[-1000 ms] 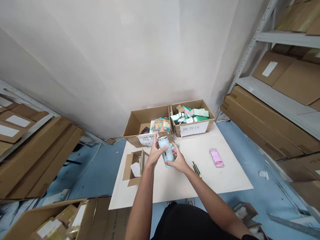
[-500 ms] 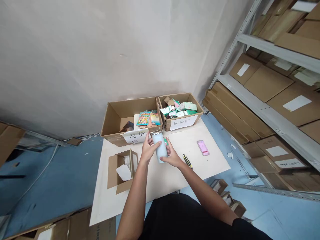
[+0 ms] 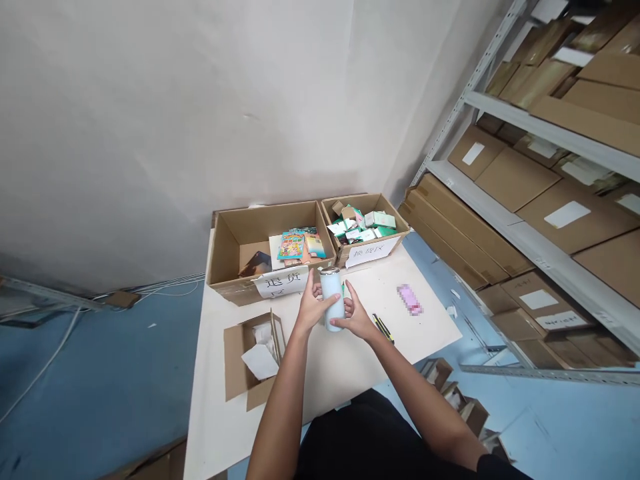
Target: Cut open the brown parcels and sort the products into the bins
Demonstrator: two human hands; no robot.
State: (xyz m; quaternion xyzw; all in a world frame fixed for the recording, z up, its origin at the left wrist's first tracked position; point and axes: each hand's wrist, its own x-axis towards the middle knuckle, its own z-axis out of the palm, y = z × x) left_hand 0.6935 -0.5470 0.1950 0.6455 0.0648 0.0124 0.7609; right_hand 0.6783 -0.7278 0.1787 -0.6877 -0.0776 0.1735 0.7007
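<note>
I hold a pale blue cylindrical bottle [image 3: 333, 298] with a silver top upright above the white table [image 3: 345, 367]. My left hand [image 3: 311, 308] wraps its left side. My right hand [image 3: 356, 317] grips its lower right side. Something green shows behind the bottle by my right fingers. A small opened cardboard box [image 3: 250, 357] with white paper inside lies left of my hands. A black and yellow tool [image 3: 383, 328] lies just right of my right hand.
Two open cartons with paper labels stand at the table's far edge: the left carton [image 3: 227, 250] holds colourful booklets, the right carton [image 3: 395, 239] holds several small green and white boxes. A pink item [image 3: 410, 299] lies to the right. Metal shelves [image 3: 545, 247] with cartons line the right.
The view has swung to the right. Both hands have kept their hold on the bottle, which now stands more upright.
</note>
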